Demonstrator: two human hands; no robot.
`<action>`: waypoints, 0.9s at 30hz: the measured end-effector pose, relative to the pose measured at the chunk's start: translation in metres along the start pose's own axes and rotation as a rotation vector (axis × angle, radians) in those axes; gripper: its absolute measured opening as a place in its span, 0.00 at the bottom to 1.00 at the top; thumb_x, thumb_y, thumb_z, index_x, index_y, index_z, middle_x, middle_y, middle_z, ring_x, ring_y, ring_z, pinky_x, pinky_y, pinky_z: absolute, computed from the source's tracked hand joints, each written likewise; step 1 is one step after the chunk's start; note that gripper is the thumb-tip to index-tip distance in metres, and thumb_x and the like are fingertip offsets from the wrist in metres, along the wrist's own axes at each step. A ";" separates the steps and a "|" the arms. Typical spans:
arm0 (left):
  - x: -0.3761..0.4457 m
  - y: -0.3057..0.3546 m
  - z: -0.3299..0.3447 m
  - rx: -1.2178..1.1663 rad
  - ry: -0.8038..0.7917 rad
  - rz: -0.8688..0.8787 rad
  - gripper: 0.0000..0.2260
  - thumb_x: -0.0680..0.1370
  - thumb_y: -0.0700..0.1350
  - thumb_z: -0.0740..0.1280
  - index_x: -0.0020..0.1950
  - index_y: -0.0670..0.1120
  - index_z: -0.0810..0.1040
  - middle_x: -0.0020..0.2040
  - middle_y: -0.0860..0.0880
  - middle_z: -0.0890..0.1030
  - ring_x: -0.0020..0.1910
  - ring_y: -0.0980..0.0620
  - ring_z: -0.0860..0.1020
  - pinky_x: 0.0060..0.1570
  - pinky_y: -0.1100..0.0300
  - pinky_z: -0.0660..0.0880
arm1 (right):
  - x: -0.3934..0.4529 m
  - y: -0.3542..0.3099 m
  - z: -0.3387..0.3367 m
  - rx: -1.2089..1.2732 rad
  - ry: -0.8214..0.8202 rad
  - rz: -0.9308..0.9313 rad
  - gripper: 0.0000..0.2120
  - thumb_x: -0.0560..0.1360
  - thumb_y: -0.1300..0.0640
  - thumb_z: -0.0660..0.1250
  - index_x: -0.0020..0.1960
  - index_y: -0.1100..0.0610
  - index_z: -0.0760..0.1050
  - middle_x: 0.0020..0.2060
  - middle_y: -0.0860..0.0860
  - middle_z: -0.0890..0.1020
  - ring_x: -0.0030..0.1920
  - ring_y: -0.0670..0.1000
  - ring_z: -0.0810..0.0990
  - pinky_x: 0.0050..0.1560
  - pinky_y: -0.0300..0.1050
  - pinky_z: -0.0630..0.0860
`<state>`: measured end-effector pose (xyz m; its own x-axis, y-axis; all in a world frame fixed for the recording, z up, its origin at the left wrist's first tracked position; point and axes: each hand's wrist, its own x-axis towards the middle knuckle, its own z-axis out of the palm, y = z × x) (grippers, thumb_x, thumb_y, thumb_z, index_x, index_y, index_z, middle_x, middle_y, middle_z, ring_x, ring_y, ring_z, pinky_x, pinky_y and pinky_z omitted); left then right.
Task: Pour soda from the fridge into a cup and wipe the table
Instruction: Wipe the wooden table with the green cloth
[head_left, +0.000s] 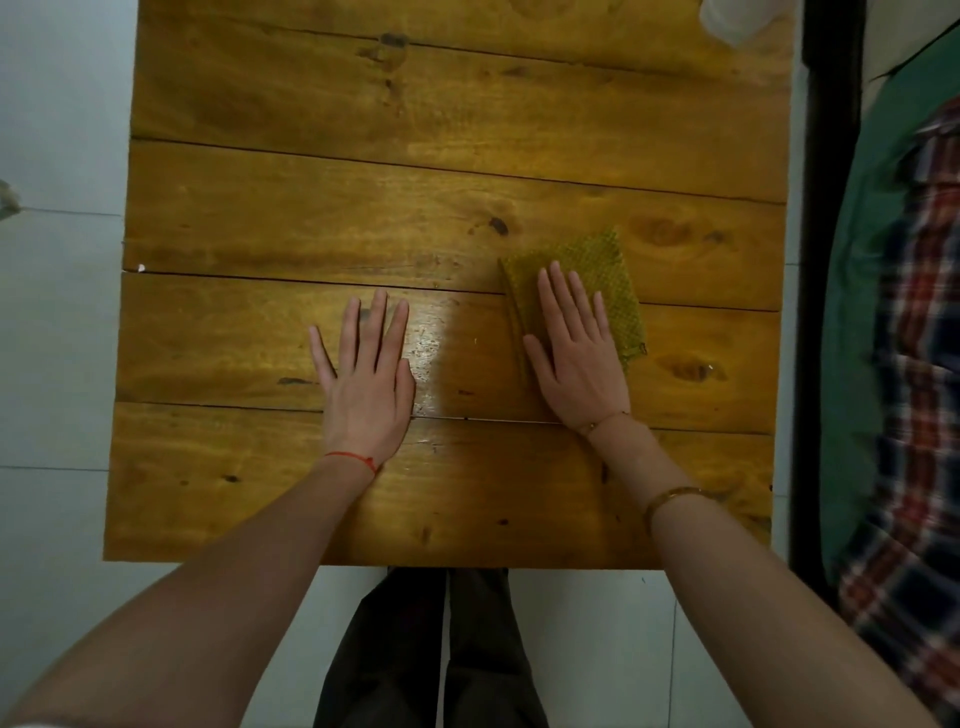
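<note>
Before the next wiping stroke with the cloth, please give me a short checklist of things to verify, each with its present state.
1. Right hand lies flat on the yellow-green cloth, fingers straight: ok.
2. The cloth lies flat on the wooden table, not bunched: ok.
3. Left hand rests flat on the bare wood, away from the cloth, bracing: ok.
4. The path ahead of the cloth is free; the clear cup stands at the far right corner, cut off by the frame edge, close to a long forward stroke: cannot tell.
5. Whether the cup holds soda: cannot tell.
6. Whether any spill remains on the wood; only a shine shows between the hands: cannot tell.
</note>
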<state>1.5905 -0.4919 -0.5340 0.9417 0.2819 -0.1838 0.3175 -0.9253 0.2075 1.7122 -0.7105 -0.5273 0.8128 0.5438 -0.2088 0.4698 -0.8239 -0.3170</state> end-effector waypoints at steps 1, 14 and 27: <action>0.000 0.000 0.000 0.000 -0.002 0.001 0.26 0.84 0.49 0.49 0.81 0.51 0.44 0.81 0.51 0.45 0.80 0.48 0.42 0.74 0.33 0.43 | 0.000 0.005 -0.002 -0.007 0.005 0.001 0.30 0.83 0.44 0.49 0.80 0.53 0.44 0.80 0.51 0.46 0.80 0.52 0.43 0.79 0.54 0.44; 0.000 0.002 0.000 0.018 0.017 -0.005 0.26 0.84 0.48 0.47 0.81 0.48 0.45 0.81 0.50 0.45 0.80 0.49 0.42 0.75 0.34 0.44 | -0.009 -0.008 0.007 -0.040 0.032 0.120 0.26 0.84 0.48 0.45 0.80 0.49 0.44 0.80 0.51 0.45 0.79 0.55 0.41 0.78 0.57 0.42; -0.007 -0.002 0.002 -0.022 0.030 -0.016 0.26 0.85 0.48 0.48 0.81 0.48 0.43 0.81 0.50 0.45 0.80 0.51 0.41 0.76 0.37 0.43 | -0.009 -0.026 0.016 0.034 0.080 0.283 0.26 0.84 0.48 0.44 0.80 0.49 0.45 0.80 0.51 0.45 0.79 0.57 0.41 0.77 0.57 0.37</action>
<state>1.5834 -0.4925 -0.5352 0.9393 0.3042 -0.1587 0.3345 -0.9149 0.2261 1.6868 -0.6914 -0.5317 0.9352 0.2773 -0.2201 0.2095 -0.9346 -0.2875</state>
